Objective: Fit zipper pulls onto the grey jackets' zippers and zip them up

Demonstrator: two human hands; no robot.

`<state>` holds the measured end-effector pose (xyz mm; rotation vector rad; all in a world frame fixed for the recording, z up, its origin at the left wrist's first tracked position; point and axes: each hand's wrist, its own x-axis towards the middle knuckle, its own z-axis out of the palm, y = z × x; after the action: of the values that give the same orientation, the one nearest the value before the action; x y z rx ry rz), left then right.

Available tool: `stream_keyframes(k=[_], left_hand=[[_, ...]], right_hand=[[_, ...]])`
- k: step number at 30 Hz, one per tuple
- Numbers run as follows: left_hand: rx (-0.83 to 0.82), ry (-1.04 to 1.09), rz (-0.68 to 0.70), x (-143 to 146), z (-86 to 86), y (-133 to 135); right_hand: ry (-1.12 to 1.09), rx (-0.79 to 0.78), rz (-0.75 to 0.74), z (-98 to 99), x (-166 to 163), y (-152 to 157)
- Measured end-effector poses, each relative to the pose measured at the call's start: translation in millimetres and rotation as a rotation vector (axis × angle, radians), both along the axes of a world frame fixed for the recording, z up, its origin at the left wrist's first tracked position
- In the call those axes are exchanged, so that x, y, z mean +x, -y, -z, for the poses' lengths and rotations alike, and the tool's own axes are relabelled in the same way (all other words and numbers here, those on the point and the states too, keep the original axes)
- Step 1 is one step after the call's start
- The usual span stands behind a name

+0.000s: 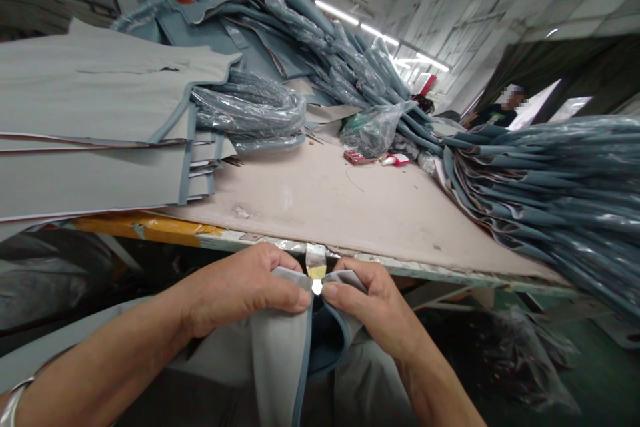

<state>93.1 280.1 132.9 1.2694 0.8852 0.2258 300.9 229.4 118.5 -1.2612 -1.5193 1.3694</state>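
Note:
Just in front of the table's edge, my left hand [250,287] pinches one side of a grey fabric piece [280,347] with blue edge trim. Opposite it, my right hand [377,300] grips the other side, thumb on top. Between the two thumbs sits a small bright white tab [317,287], right below a metal and yellow fitting [315,259] fixed at the table's edge. The blue trim hangs in a loop under the thumbs. The fabric's lower part drops toward my lap, and my fingertips are hidden behind it.
A stack of grey panels [100,107] lies on the table [300,193] at left. Plastic-wrapped blue-grey bundles [560,187] lie at right and more [320,40] at the back. Near the middle are a clear bag [373,130] and a small red-and-white bottle [396,160]. A person [500,110] is far right.

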Motion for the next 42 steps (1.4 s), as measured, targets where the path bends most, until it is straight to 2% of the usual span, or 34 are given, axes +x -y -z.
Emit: stream_keyframes(k=[6, 16, 23, 30, 37, 42], left_hand=[[0.06, 0.02, -0.003, 2, -1.2, 0], [0.006, -0.003, -0.059, 5, -7.4, -5], [0.027, -0.004, -0.028, 4, -5.6, -3], [0.031, 0.006, 0.012, 0, 0.6, -6], [0.015, -0.006, -0.048, 3, -4.3, -3], [0.049, -0.052, 0.016, 2, -6.7, -5]], right_hand=[[-0.018, 0.057, 0.105, 4.7, -6, 9], [0.037, 0.141, 0.206, 4.7, -13, 14], [0.038, 0.081, 0.132, 8.8, -7, 14], [0.102, 0.059, 0.124, 6.6, -6, 17], [0.171, 0.126, 0.186, -1.5, -11, 17], [0.13, 0.087, 0.106, -4.2, -8, 10]])
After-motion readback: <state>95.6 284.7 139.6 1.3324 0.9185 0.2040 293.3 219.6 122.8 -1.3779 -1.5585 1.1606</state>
